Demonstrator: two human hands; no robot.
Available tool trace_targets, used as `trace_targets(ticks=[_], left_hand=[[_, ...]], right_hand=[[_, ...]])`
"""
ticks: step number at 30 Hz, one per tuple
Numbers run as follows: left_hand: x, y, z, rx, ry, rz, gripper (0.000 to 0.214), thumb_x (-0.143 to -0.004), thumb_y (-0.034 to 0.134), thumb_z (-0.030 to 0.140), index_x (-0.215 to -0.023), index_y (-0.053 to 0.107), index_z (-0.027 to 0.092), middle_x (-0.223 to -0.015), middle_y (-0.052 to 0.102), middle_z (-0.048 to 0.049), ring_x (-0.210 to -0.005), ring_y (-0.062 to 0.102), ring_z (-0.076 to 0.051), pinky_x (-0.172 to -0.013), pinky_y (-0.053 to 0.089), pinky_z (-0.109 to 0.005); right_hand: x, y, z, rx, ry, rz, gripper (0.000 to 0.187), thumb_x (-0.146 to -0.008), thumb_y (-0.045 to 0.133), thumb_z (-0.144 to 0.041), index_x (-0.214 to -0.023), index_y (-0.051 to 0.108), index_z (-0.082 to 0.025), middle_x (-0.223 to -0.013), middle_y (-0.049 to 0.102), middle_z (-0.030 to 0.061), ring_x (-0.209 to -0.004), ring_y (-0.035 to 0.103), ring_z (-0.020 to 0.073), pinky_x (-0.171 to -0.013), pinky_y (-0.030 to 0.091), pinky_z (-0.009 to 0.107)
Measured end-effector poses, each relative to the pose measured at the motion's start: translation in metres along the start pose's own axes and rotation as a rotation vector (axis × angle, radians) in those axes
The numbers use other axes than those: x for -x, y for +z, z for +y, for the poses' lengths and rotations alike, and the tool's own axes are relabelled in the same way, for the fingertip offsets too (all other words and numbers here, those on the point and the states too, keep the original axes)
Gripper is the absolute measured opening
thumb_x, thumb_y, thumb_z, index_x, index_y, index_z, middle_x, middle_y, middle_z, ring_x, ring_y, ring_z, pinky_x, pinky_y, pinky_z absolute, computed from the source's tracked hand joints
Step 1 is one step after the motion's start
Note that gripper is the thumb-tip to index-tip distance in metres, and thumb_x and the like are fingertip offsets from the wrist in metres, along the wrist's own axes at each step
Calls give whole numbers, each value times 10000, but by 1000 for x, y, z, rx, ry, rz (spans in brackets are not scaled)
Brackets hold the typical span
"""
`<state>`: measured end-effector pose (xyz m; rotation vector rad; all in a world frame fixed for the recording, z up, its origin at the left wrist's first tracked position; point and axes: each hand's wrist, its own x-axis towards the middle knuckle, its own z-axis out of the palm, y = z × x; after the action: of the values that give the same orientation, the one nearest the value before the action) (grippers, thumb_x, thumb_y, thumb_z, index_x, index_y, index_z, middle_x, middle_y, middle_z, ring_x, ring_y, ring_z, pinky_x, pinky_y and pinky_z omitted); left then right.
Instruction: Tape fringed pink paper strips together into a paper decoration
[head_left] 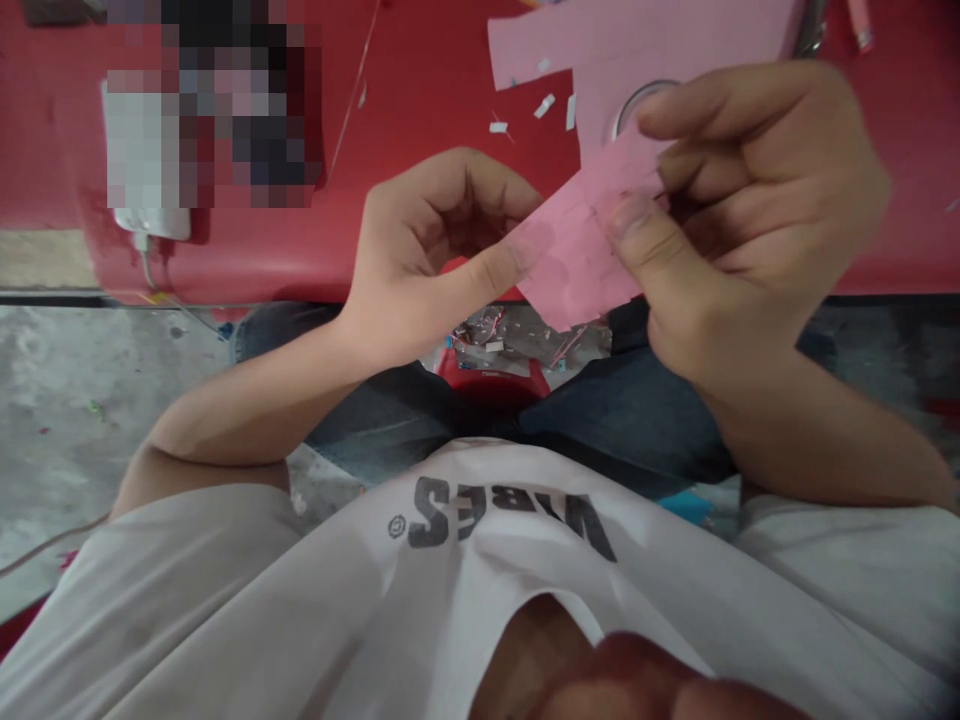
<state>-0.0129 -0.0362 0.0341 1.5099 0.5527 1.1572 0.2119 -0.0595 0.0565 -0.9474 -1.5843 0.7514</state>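
Observation:
Between my two hands is a small piece of pink paper [566,255], held up over the near edge of the table. My left hand [442,250] pinches its left corner, thumb on top and fingers curled behind. On the other side, my right hand [742,200] grips the upper right part with the thumb pressed on its face. The paper looks creased or layered near the right thumb. Just behind it, a ring-shaped object with a dark rim [637,100] lies on a larger pink sheet [600,50], partly hidden by my right hand.
The red tabletop [420,90] carries small white scraps [544,105]. At the left lie a white charger-like block [150,220] with a cable and a pixelated dark item. A pink pen-like stick [860,25] is at the top right. Litter is scattered on the floor [517,335] between my knees.

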Motion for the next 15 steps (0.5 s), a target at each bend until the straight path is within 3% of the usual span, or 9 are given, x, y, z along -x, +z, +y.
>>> trace_targets(ticks=[6,15], left_hand=[[0,0,-4,48,43,-21,271,-903,829,250,-1115,726,117,-994,784,-49,-831,755,-120,-715,607,-219],[-4,0,7,285,-74,-4,187,-931,754,194,-1092,801,112,-974,808,-34,-866,763,-136,-786,641,-247]], right_hand=[[3,5,1,-35,9,8,381,-916,797,-283,-1276,684,-227,-1173,742,-30,-775,591,5,-655,460,162],[2,5,-2,-31,37,39,334,-911,784,-235,-1235,703,-224,-1160,739,-2,-754,582,24,-654,481,200]])
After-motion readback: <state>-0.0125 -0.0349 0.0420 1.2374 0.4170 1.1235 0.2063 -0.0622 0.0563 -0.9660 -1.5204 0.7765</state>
